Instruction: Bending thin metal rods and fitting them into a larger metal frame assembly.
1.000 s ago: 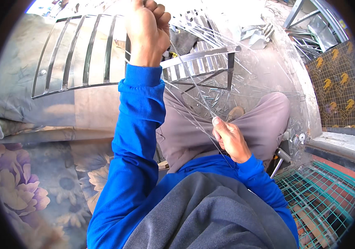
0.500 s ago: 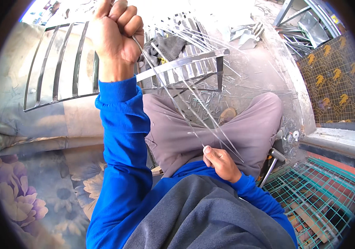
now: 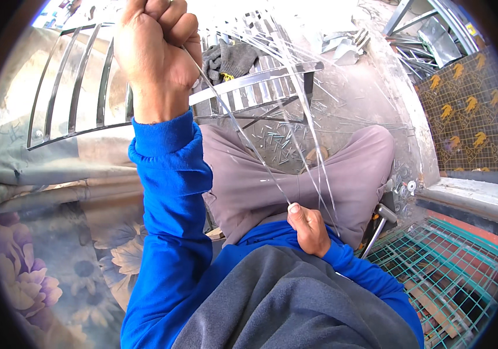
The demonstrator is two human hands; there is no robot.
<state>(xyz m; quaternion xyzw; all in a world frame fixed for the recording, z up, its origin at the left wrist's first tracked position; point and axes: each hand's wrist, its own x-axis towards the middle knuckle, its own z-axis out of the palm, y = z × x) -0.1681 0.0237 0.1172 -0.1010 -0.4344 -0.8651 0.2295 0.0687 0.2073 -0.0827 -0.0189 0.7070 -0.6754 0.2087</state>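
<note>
My left hand point(image 3: 159, 46) is raised at the top, its fingers curled around the upper part of a thin metal rod point(image 3: 238, 123). The rod slants down across my lap to my right hand point(image 3: 308, 228), which is closed on its lower part with the thumb along it. Several other long thin rods point(image 3: 313, 131) cross beside it over my right thigh, partly blurred. Where their far ends finish I cannot tell. A metal slatted frame point(image 3: 105, 87) lies behind my left hand.
Ahead stands a low slatted metal bench point(image 3: 260, 84) with dark grey cloth point(image 3: 234, 58) and more rods on it. Short metal offcuts point(image 3: 281, 142) litter the floor. Right of me are a teal wire mesh point(image 3: 458, 273) and a hammer-like tool point(image 3: 386, 215); floral cloth point(image 3: 86, 273) lies left.
The loose rods over my lap have swung to the right and stand steeper. My left hand has moved slightly left and nearer; my right hand has turned a little, still gripping the rod.
</note>
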